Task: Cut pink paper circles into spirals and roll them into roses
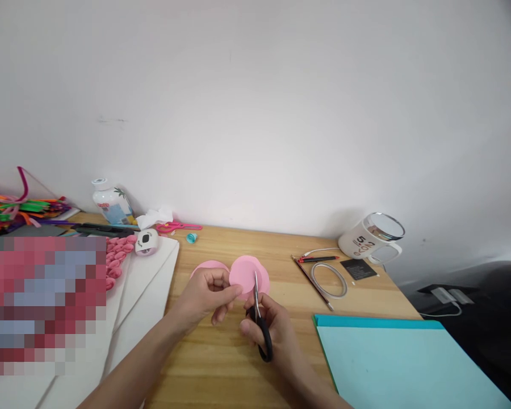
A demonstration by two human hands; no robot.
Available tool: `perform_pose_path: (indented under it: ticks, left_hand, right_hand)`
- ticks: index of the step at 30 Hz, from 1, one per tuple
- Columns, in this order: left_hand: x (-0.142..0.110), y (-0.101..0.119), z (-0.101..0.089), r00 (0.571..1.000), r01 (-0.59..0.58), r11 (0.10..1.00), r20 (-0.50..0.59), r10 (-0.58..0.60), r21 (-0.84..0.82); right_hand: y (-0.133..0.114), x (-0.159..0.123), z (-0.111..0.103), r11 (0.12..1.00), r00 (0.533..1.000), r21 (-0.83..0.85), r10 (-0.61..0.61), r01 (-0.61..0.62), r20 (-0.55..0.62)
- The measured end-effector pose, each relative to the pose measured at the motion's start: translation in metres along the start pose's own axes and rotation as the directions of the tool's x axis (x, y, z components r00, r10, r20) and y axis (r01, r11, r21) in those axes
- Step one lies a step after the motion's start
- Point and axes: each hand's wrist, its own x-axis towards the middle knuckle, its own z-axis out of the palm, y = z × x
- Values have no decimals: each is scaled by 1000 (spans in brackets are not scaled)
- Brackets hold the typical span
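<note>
Between thumb and fingers, my left hand (204, 298) pinches the lower left edge of a round pink paper disc (243, 274). Black-handled scissors (262, 326) are in my right hand (276, 329), fingers around the handles, with the metal blades pointing up and lying in front of the disc's right side. Whether the blades are parted or cutting the paper I cannot tell. A second pink paper piece (264, 279) shows behind the disc at the right. Another pink paper piece (210, 264) lies on the table behind my left hand, which partly hides it.
On the wooden table (221, 369), white paper sheets (149, 295) lie left, beside a bottle (111, 201), pink scissors (176, 227) and colourful pipe cleaners (29, 207). At right are a mug (361, 238), a coiled cable (344, 284), pencils (319, 259) and a light-blue board (400, 358).
</note>
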Motion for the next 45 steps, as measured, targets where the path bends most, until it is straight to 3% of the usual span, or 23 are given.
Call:
perform_pose_path:
  ticks: [4,16,45]
  left_hand:
    - [-1,2,2,999,18,999,41,-17,-31]
    - [-3,-1,3,992,51,997,113,-58,63]
    - [-1,2,0,1000,-8,1000,3,8,-12]
  right_hand:
    - [0,-1,1,1000,1000,-5,15,-15,1]
    - [3,2,-1,994,994,9,-107,107,3]
    - [2,0,-1,1000,1000,-16,0,-1,-22]
